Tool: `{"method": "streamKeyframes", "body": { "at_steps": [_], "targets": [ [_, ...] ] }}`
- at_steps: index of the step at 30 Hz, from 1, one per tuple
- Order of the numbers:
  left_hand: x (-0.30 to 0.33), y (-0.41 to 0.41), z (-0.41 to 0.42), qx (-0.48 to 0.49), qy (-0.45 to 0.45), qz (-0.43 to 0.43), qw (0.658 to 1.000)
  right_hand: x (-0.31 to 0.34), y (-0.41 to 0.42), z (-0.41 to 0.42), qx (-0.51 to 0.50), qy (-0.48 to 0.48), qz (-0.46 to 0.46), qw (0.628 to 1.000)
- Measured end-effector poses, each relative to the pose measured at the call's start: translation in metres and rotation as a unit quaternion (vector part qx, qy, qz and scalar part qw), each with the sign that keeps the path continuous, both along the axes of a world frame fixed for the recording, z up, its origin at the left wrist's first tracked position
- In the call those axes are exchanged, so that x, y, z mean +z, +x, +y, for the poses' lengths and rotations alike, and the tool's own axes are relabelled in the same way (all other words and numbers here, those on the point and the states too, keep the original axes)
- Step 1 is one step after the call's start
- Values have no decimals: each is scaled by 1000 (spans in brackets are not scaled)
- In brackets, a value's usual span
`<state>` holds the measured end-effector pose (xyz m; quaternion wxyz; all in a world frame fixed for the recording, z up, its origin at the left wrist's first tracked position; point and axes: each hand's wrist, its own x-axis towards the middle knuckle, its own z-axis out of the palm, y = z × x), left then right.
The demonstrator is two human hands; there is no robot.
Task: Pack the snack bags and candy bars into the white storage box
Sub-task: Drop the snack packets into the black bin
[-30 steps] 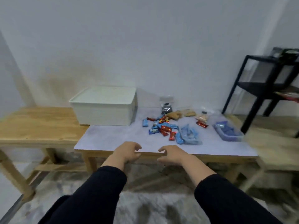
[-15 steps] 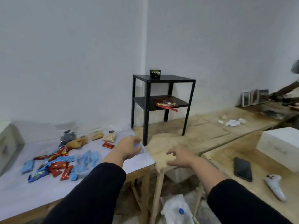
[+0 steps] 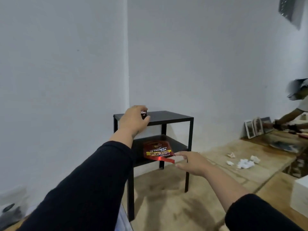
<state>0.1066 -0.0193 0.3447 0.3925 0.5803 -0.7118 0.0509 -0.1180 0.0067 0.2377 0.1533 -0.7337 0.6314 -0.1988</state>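
A black two-tier shelf (image 3: 173, 117) stands on a wooden bench by the wall corner. My left hand (image 3: 134, 120) is wrapped around a small black box (image 3: 144, 113) on the shelf's top tier. A red snack bag (image 3: 156, 150) lies on the lower tier, overhanging its front edge. My right hand (image 3: 191, 161) reaches toward it with fingers spread, its fingertip at the bag's right corner. The white storage box and the candy bars are out of view.
Crumpled white paper (image 3: 245, 162) lies on the wooden bench (image 3: 166, 205) to the right. A white box (image 3: 300, 197) sits at the right edge. Another person (image 3: 296, 114) works at a far table near leaning picture frames (image 3: 256, 127). A dark bag (image 3: 10, 212) lies at lower left.
My view has swung right, away from the table with the candy and the storage box. Both hands have moved up to the black shelf; the left has closed on the small black box.
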Motion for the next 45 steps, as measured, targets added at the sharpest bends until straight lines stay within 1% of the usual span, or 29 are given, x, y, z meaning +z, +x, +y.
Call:
{"method": "streamKeyframes", "body": {
  "at_steps": [1,3,6,9,12,15,18,20,22,25,27,30,36,41,45],
  "targets": [
    [7,0,-18,11,-6,2,1000,3,2,-19,-1,-7,1,1000],
    [15,2,-53,37,10,1,999,5,8,-56,-11,-21,9,1000],
    [20,5,-101,82,67,2,994,-2,18,-111,-43,-34,2,999],
    [21,4,-136,114,113,-2,987,-18,26,-156,-92,-18,-17,995],
    [14,2,-161,125,146,-21,981,-39,35,-183,-162,8,-60,985],
    [7,-1,-172,145,132,-23,980,-49,38,-197,-214,37,-116,969],
    [8,-3,-171,151,119,-17,981,-49,37,-209,-220,65,-176,957],
    [8,-4,-165,153,116,-7,981,-48,33,-213,-222,67,-237,944],
    [6,-6,-156,150,111,5,982,-46,26,-209,-208,75,-295,929],
    [7,-16,-132,146,102,14,984,-39,9,-192,-166,112,-344,918],
    [10,-23,-110,147,89,31,985,-30,-5,-172,-141,87,-363,917],
    [7,-35,-68,160,64,59,983,-16,-25,-135,-105,50,-372,921],
    [-13,-47,30,202,7,111,973,0,-48,-54,-8,55,-375,926],
    [-30,-29,102,259,13,132,957,13,-38,7,62,83,-378,920],
    [-54,5,161,299,20,127,946,21,-7,53,109,86,-360,923]
  ]
}}
